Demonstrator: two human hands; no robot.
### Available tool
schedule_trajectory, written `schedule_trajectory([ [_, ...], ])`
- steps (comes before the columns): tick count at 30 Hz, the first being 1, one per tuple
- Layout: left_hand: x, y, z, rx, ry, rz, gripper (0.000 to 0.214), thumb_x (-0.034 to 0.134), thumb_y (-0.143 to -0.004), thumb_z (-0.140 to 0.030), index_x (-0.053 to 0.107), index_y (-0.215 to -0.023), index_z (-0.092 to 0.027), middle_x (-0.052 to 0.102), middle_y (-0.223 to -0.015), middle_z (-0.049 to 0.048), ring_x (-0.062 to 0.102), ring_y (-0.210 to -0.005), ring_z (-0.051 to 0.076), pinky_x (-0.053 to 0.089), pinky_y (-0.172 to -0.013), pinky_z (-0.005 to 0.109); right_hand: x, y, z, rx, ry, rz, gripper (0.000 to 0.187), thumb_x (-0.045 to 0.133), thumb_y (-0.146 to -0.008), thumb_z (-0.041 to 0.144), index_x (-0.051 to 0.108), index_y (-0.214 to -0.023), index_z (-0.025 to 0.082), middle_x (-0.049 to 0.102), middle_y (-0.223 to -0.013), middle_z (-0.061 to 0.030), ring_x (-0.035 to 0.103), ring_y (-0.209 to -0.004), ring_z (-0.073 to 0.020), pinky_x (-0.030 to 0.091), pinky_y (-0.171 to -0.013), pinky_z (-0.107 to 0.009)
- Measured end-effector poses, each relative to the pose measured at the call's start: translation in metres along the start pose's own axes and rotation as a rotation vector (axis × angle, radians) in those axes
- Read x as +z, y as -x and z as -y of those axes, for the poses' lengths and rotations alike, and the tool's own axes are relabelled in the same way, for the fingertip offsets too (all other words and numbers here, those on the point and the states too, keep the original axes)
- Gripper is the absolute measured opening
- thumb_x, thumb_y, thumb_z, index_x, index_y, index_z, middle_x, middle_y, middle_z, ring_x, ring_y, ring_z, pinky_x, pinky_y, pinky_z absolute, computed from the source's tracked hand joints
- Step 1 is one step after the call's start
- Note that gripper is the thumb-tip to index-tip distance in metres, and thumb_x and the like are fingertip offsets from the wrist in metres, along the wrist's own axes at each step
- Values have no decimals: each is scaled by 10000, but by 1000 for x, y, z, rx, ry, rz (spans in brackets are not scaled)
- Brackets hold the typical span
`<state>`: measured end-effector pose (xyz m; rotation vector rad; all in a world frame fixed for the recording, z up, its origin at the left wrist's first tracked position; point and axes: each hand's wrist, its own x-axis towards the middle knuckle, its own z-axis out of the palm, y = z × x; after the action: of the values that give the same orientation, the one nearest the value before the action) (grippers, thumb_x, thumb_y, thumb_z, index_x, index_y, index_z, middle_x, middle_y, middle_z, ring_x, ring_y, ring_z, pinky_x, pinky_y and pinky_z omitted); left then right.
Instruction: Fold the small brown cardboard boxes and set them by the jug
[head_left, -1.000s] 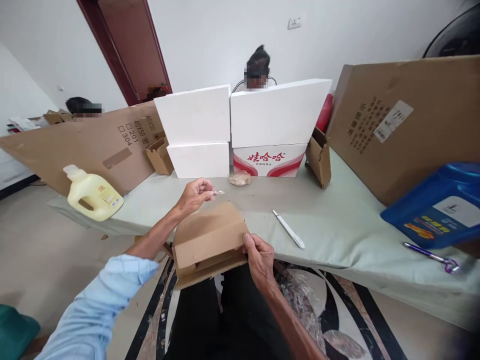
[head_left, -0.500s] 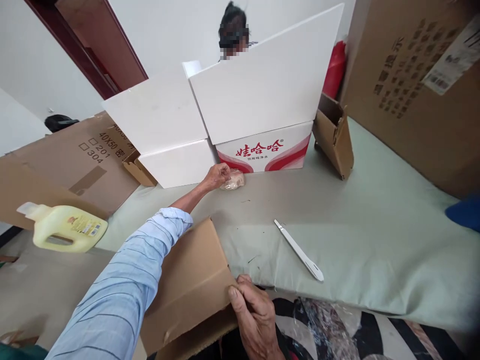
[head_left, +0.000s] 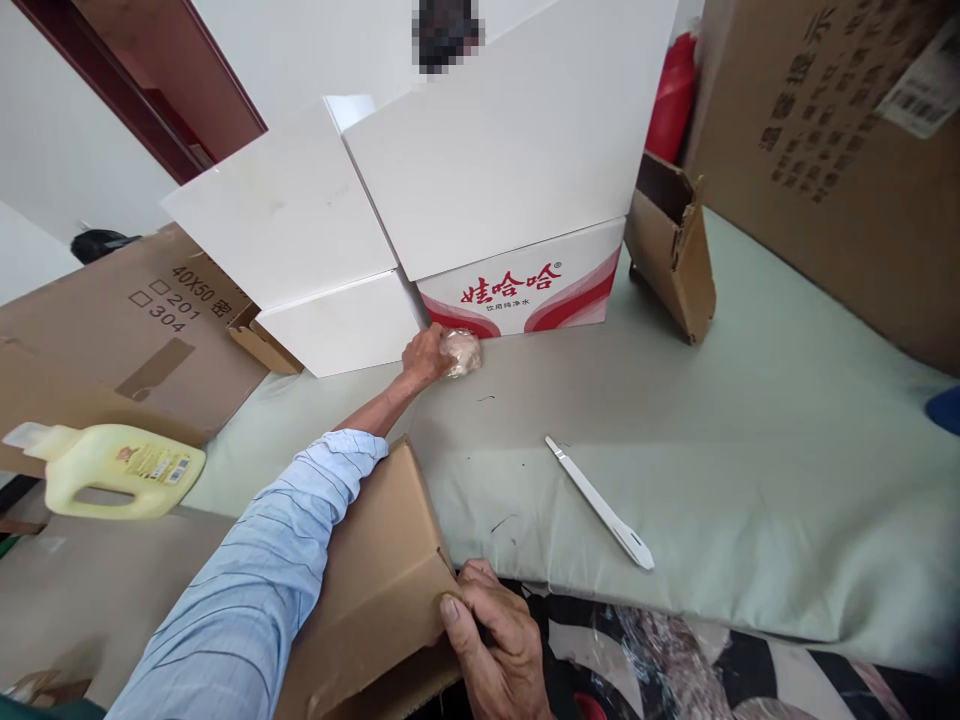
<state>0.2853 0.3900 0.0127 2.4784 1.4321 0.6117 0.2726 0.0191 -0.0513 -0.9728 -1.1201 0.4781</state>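
My left hand (head_left: pixel 425 357) reaches far forward, its fingers closed round the left side of a small pale bundle in crinkled clear plastic (head_left: pixel 463 352). The bundle rests on the green cloth cover, right at the foot of the white printed carton (head_left: pixel 559 305). My right hand (head_left: pixel 499 640) grips the corner of a brown cardboard box (head_left: pixel 375 560), thumb on top. This box lies tilted near me, partly under my left forearm. A white scalpel-like knife (head_left: pixel 600 505) lies on the cloth to the right, apart from both hands.
A white box (head_left: pixel 341 325) stands left of the printed carton. A yellow bottle (head_left: pixel 127 470) lies at left beside a large brown carton (head_left: pixel 105 320). At right are an open cardboard piece (head_left: pixel 679 265), a red bottle (head_left: pixel 670 100) and another large carton (head_left: pixel 825 190). A person (head_left: pixel 448 30) is behind the boxes.
My left hand has lowered and closed round the plastic-wrapped bundle, which it was touching from above. My right hand keeps its grip on the cardboard box. The view has shifted slightly.
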Motion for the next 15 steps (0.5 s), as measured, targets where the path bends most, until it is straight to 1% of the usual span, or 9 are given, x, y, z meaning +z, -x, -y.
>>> schedule_trajectory([
  [2, -1, 5, -4, 34, -40, -20, 491, 849, -740, -146, 606, -1152, -257, 681, -1270, 109, 659, -1145, 335, 500, -918, 421, 1, 0, 2, -19, -3, -3, 369, 545, -1098, 189, 536, -731, 228, 466, -623, 50, 480, -590, -141, 477, -746, -310],
  [4, -1, 9, -6, 137, -85, -7, 416, 772, -808, -105, 622, -1171, -242, 643, -1360, 138, 628, -1236, 346, 494, -982, 443, 2, 0, 3, -32, 3, 0, 377, 528, -1115, 202, 544, -740, 227, 483, -624, 51, 497, -598, -140, 480, -759, -305],
  [6, -1, 12, -6, 244, -112, 37, 266, 665, -871, -60, 659, -1076, -228, 653, -1341, 142, 610, -1265, 340, 487, -1030, 453, 3, 1, 4, -33, 14, 14, 404, 499, -1142, 234, 537, -740, 224, 487, -628, 48, 505, -607, -138, 472, -754, -305],
  [9, 1, 12, -3, 296, -90, 93, 168, 609, -910, -63, 670, -922, -220, 680, -1251, 133, 625, -1214, 331, 501, -1048, 464, 4, 3, 4, -24, 20, 18, 436, 484, -1161, 266, 521, -729, 221, 477, -629, 49, 494, -608, -133, 452, -736, -298],
  [12, 1, 9, 3, 324, -56, 130, 131, 644, -908, -96, 688, -926, -218, 680, -1253, 125, 644, -1192, 321, 526, -1047, 457, 5, 3, 6, 9, 14, 12, 442, 511, -1148, 263, 513, -709, 219, 460, -624, 56, 477, -595, -126, 450, -738, -286],
  [15, -6, 5, 10, 325, -19, 176, 154, 732, -862, -123, 724, -991, -206, 697, -1229, 126, 673, -1165, 321, 558, -1007, 427, 4, 1, 11, 71, 16, 3, 438, 560, -1123, 272, 574, -689, 219, 511, -628, 52, 490, -586, -124, 455, -742, -281],
])
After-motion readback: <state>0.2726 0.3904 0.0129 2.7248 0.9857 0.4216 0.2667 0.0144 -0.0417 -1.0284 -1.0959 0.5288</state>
